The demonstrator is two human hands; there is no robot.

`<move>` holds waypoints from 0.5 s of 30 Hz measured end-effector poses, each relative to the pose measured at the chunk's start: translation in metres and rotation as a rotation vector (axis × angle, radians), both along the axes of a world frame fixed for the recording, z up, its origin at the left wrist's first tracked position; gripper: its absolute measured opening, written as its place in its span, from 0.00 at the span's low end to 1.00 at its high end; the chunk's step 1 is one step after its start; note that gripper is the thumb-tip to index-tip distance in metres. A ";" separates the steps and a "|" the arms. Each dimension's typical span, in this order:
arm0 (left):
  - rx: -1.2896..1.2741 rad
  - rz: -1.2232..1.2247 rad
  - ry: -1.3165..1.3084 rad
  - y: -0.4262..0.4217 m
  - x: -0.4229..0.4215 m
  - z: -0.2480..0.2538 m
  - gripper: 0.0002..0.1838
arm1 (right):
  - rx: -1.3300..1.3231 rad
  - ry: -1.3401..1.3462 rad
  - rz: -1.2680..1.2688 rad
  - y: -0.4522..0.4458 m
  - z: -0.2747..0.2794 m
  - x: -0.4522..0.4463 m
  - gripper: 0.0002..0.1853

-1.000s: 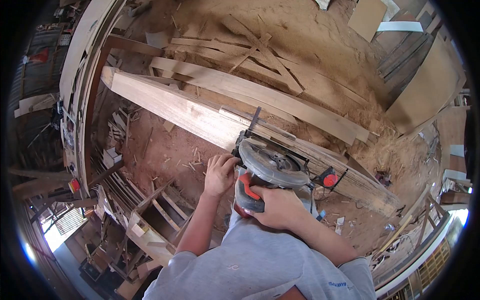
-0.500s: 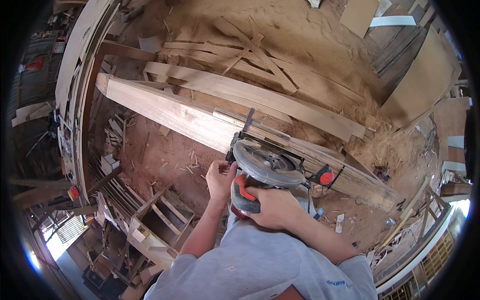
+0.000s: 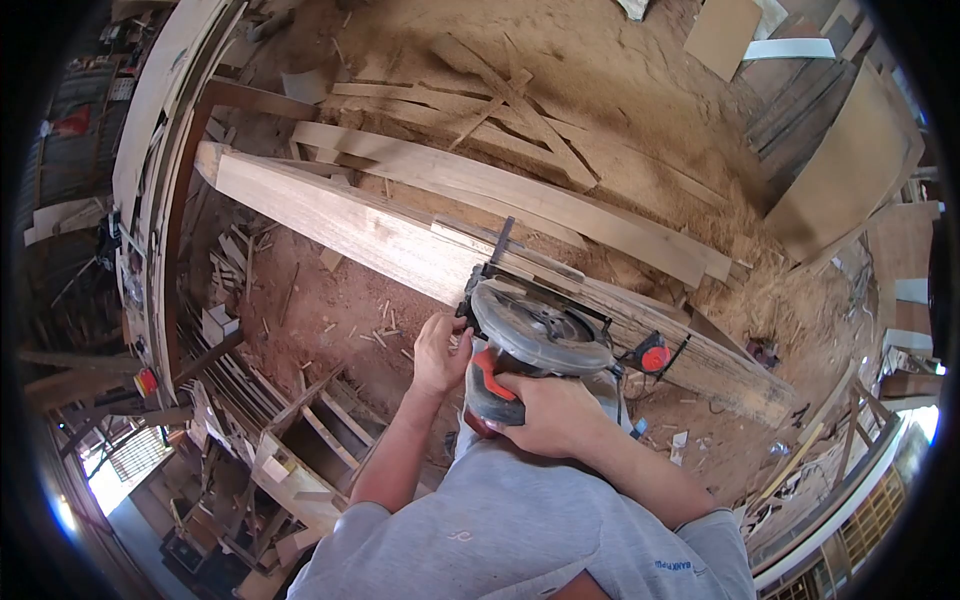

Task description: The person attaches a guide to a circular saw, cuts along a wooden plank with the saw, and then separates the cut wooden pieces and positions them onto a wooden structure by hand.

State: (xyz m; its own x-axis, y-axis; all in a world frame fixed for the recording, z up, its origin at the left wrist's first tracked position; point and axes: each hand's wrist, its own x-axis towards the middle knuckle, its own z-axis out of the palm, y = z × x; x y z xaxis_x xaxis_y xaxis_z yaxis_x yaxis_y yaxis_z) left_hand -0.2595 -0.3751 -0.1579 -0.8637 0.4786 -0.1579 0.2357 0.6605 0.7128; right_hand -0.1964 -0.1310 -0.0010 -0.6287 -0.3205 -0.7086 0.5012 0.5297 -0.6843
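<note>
A circular saw [image 3: 540, 325] with a dusty grey guard and a black base rests on a long pale timber beam [image 3: 340, 225]. My right hand [image 3: 550, 410] is wrapped round its orange and black rear handle [image 3: 492, 388]. At the left end of the saw, my left hand [image 3: 438, 355] has its fingers curled in at the black base edge; what the fingertips pinch there is hidden. A black guide bar [image 3: 500, 240] sticks out past the beam's far edge. The blade's lower part cannot be seen.
More planks [image 3: 520, 195] lie beyond the beam, with thin offcuts [image 3: 515, 100] on sawdust. A wooden frame [image 3: 340, 435] stands at lower left. Stacked boards [image 3: 150, 180] run along the left side, and a sheet panel [image 3: 850, 160] leans at right. Small wood scraps [image 3: 383, 325] litter the ground.
The left fingers have shifted slightly up along the saw's base edge. The saw, the beam and my right hand's grip look the same; the whole view has moved a little.
</note>
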 end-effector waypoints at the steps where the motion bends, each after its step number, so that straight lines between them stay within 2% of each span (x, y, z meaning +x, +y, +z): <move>1: 0.007 -0.024 0.005 -0.002 -0.002 0.000 0.10 | 0.000 -0.007 0.003 0.000 0.001 -0.001 0.29; 9: 0.064 -0.288 0.067 -0.008 -0.031 0.004 0.12 | 0.020 -0.050 0.011 -0.001 0.003 -0.003 0.27; 12: -0.001 -0.347 -0.016 -0.014 -0.038 0.003 0.11 | 0.010 -0.061 0.016 -0.002 0.001 -0.002 0.28; 15: 0.067 -0.185 -0.171 -0.018 -0.032 -0.003 0.14 | 0.011 -0.047 0.031 -0.001 -0.001 0.000 0.30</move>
